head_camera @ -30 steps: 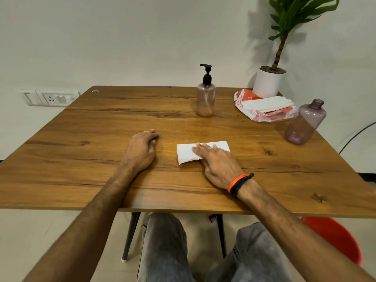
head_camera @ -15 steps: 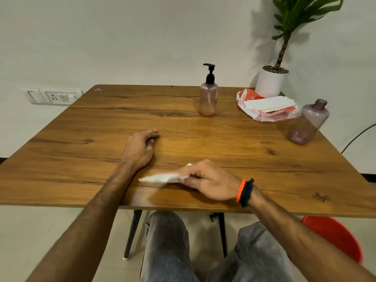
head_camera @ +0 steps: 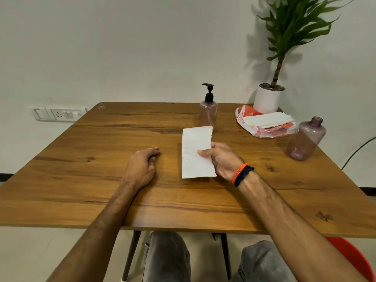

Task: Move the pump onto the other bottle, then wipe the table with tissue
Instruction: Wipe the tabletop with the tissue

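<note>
A folded white tissue stands upright above the middle of the wooden table, pinched at its right edge by my right hand. My left hand rests on the tabletop to the left of it, fingers loosely curled, holding nothing. A clear pinkish bottle with the black pump on top stands at the back centre. A second, purple-tinted bottle with an open neck stands at the right edge.
An orange-and-white tissue pack with a stack of white tissues lies at the back right. Behind it stands a potted plant in a white pot. A wall socket is at the left, and a red seat shows below right.
My right hand dragged the tissue toward the near edge, then lifted it off the table and now holds it upright. My left hand stayed put. The view tilted up slightly.
</note>
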Demonstrator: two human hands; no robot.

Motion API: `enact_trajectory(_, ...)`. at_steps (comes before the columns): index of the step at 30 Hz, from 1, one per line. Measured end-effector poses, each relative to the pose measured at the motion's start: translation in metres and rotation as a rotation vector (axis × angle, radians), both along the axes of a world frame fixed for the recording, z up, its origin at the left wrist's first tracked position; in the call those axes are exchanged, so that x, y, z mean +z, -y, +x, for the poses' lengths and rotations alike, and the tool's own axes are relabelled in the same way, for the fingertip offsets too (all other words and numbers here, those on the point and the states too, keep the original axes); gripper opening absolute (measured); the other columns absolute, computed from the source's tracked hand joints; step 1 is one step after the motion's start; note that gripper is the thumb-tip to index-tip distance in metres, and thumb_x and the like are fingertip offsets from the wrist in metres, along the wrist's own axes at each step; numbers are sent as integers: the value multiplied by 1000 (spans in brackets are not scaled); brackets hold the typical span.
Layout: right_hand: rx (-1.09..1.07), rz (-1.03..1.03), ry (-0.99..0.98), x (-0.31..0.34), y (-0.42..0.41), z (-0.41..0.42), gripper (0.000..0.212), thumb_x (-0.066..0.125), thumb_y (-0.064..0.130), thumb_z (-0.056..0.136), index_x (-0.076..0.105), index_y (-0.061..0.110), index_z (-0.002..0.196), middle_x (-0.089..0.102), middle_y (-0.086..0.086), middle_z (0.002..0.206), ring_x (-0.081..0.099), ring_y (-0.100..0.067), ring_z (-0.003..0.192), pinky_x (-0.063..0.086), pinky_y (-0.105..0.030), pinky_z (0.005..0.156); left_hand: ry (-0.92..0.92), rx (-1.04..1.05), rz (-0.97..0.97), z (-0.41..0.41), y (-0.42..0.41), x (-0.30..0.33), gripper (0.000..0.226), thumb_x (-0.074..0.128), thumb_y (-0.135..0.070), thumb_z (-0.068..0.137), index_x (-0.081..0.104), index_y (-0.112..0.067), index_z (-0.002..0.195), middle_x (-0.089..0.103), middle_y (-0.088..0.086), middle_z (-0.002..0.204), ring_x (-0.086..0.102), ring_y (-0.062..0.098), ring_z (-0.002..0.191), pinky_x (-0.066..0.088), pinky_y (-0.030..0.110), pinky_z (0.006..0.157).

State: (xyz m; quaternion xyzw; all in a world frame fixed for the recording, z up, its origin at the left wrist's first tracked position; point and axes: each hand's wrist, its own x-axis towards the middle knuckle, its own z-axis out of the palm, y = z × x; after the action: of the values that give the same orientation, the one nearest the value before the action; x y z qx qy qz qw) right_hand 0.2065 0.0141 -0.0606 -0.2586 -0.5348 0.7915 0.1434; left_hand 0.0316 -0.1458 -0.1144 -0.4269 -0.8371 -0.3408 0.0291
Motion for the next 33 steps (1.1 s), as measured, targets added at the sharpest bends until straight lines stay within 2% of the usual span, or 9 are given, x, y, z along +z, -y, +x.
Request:
enact_trajectory(5,-70,28,39,-10,-7,-5,27,61,-8,87,61,11,106,69,-11,114,69,-23,95,60,-35,71,-7,-14,-3,-2,0,-2,35,50,-2,89,67,-11,119,63,2,131,55,19,124,31,19,104)
enact_trajectory(10,-67,137,-25,-14,-7,-4,27,58,-8,88,74,13,93,75,-8,98,72,-18,79,59,-27,63,-19,-5,4,-2,0,-2,35,50,-1,88,68,-10,117,64,3,129,56,20,123,32,20,104)
enact_trajectory(13,-23,156,-65,-14,-8,0,37,47,-8,86,78,11,84,76,-8,94,71,-19,81,57,-24,62,-22,-4,5,-2,-1,-3,35,50,-1,88,68,-10,117,63,3,130,55,21,123,33,21,105)
enact_trajectory(17,30,60,-150,-19,-13,2,37,45,17,76,70,-6,90,71,-24,108,64,-34,98,50,-38,83,-21,4,7,-1,-1,-2,36,49,-1,89,67,-11,119,63,2,131,54,20,124,31,20,104)
enact_trajectory(19,8,17,-134,-19,-16,1,36,53,23,83,69,-9,92,69,-27,110,63,-37,102,47,-43,92,-21,5,7,0,-1,-2,36,49,-1,89,67,-10,119,63,2,131,54,20,124,31,20,104)
enact_trajectory(22,-27,245,-8,-17,-17,-1,26,74,8,79,73,3,105,70,-12,114,66,-24,104,55,-36,91,-22,0,3,0,0,-2,36,50,-1,89,67,-10,119,63,3,131,54,21,124,31,20,104)
enact_trajectory(25,-98,370,49,-16,-16,-6,51,80,-6,69,69,10,116,69,-5,109,66,-16,96,58,-29,82,-15,-9,4,-1,0,-1,36,50,-1,89,67,-10,120,63,2,131,54,20,124,30,19,104)
enact_trajectory(30,-235,412,92,-7,-18,-16,24,81,0,70,72,14,87,72,-5,97,67,-15,83,57,-25,67,-17,-15,1,-1,0,-1,36,50,-1,89,67,-10,119,63,3,130,54,20,123,30,17,103)
enact_trajectory(33,-429,841,124,-2,-22,-24,20,74,6,80,75,23,90,70,10,87,64,-11,83,52,-20,67,-20,-17,4,-1,0,-1,35,50,-1,88,68,-9,118,64,4,130,55,21,123,31,18,104)
